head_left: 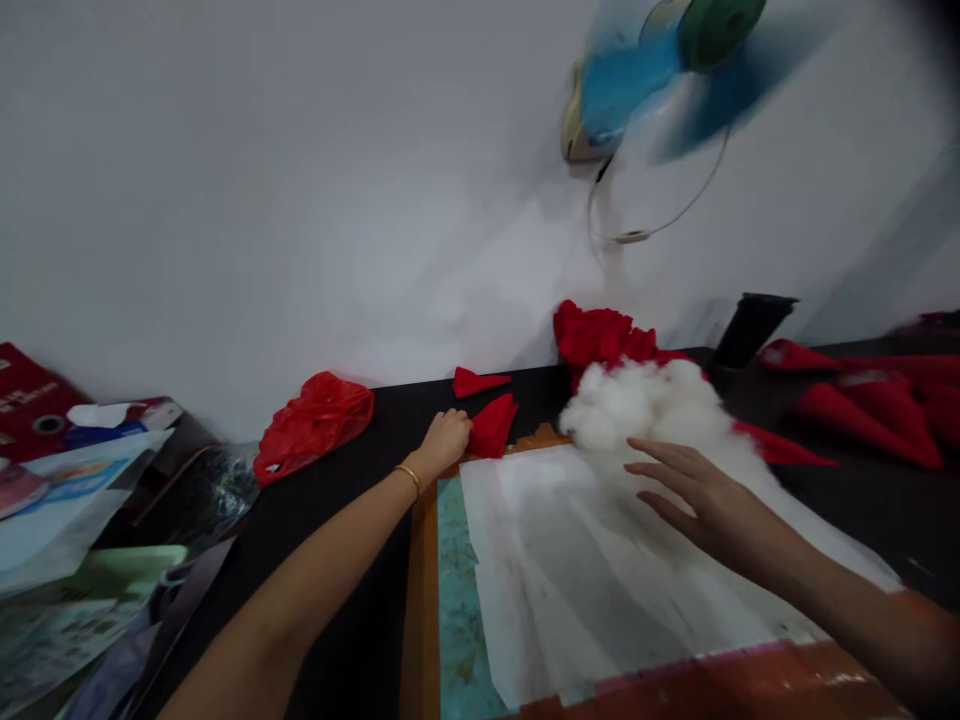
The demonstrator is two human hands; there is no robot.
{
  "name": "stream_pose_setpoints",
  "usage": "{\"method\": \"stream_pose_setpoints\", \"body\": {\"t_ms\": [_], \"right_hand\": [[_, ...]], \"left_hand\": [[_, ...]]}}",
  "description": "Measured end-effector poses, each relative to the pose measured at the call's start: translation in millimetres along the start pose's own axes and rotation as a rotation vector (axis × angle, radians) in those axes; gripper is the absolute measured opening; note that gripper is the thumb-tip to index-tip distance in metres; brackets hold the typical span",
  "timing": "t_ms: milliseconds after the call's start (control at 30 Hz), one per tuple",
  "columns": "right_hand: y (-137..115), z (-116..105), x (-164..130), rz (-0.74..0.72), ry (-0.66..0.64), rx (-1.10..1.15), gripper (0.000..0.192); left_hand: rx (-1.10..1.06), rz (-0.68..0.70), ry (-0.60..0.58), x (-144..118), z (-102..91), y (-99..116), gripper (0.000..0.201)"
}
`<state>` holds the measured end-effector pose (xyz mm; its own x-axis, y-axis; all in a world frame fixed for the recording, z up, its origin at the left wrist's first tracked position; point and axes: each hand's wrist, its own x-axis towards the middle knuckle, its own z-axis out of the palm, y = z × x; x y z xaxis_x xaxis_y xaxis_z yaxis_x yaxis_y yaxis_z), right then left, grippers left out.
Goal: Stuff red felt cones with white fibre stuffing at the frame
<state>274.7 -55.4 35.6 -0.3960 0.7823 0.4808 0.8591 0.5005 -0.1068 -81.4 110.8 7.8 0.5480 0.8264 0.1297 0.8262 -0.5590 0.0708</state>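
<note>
My left hand [444, 438] reaches far across the black table [360, 560] and grips a small red fabric piece [493, 426] at the top edge of a white sheet [600, 580]. Another flat red piece [477, 381] lies just behind it. My right hand [701, 500] hovers open, fingers spread, over the white sheet beside a heap of white fluffy stuffing [649, 405]. A bunch of red fabric [600, 335] sits behind the stuffing against the wall.
A red plastic bag [315, 420] lies at the left of the table. Several red cone shapes [862, 410] lie at the right. A dark cup [750, 328] stands near the wall. A blue fan [660, 70] hangs above. Packets and papers [67, 500] pile up at far left.
</note>
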Motion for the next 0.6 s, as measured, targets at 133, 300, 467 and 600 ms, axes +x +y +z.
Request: {"method": "stream_pose_setpoints", "body": {"t_ms": [133,300,467,600], "right_hand": [[8,-8,2,0.046,0.018,0.078,0.026],[11,-9,33,0.095,0.084,0.132,0.024],[10,4,66,0.069,0.02,-0.059,0.024],[9,26,86,0.06,-0.122,-0.336,0.04]], "left_hand": [[0.025,0.034,-0.026,-3,-0.7,-6,0.025],[0.016,-0.038,0.048,-1,-1.6,-7,0.024],[-0.006,-0.188,0.248,-3,-36.7,-5,0.026],[0.014,-0.203,0.366,-30,-85.5,11,0.023]]}}
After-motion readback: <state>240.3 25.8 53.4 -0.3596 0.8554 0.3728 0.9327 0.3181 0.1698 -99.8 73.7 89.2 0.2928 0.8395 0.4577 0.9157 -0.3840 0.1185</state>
